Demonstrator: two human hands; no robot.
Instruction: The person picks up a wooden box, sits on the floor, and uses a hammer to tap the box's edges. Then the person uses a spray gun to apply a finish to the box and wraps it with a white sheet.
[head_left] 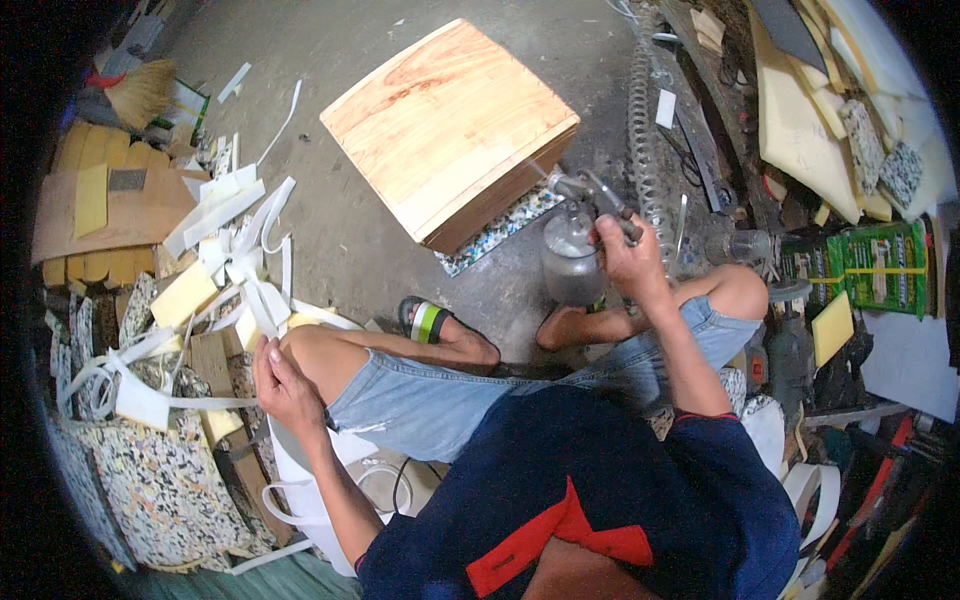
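One pale, square-topped wooden box (450,125), one grey metal spray gun (572,258), two bare hands (632,262).
One straw-yellow bristle broom (142,95), one clear coiled plastic hose (641,130).

Bare floor (330,210) left of the wooden box (450,120), hand could pass there; narrower gap between box and sandal (428,322). Right side tight: spray gun (572,255) in right hand (632,262) by the box's near-right corner, coiled hose (641,120) beyond it. Knees hem in the near side. White strips (240,225) crowd left hand (288,385); foam sheets (800,120) block far right.
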